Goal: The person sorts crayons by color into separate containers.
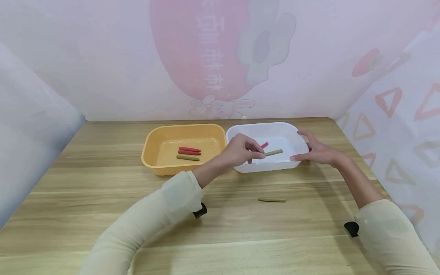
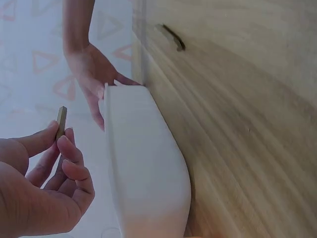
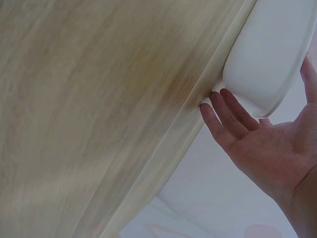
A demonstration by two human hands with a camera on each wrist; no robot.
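My left grip [image 1: 240,149] pinches an olive crayon [image 1: 274,152] over the white tub [image 1: 271,166]; right grip [image 1: 317,151], fingers spread, steadies its rim.

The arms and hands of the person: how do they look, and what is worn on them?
Both arms wear long, cream-coloured sleeves: the left sleeve and the right sleeve, each pushed up so the forearm is bare. A small black device sits under each cuff, one at the left wrist and one at the right. The left hand and right hand are bare, with no gloves; no rings or watch show.
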